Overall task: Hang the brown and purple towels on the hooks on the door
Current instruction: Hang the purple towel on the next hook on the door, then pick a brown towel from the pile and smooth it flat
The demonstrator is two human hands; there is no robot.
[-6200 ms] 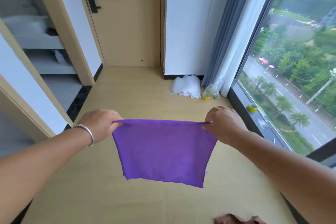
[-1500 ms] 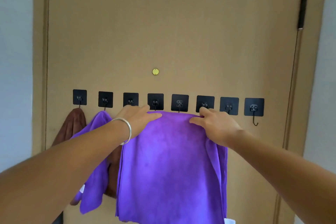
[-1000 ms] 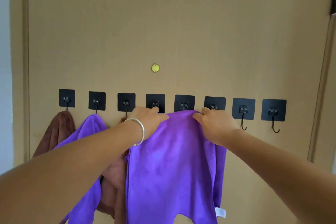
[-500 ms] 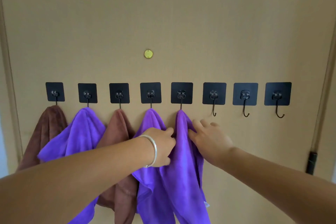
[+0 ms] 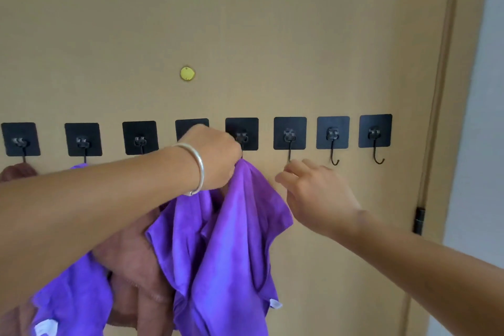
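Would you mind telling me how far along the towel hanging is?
Done: brown and purple towels hang from the leftmost hooks. In hand: the left hand grips the top of a purple towel at the fifth hook; the right hand hovers open beside it. Left: three bare hooks on the right.

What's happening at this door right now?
A person is hanging towels on a row of black hooks stuck to a door. The left hand grips the top of a purple towel just under the fifth hook from the left. The right hand is open beside it, holding nothing. Brown and purple towels already hang to the left; the two rightmost hooks are bare.
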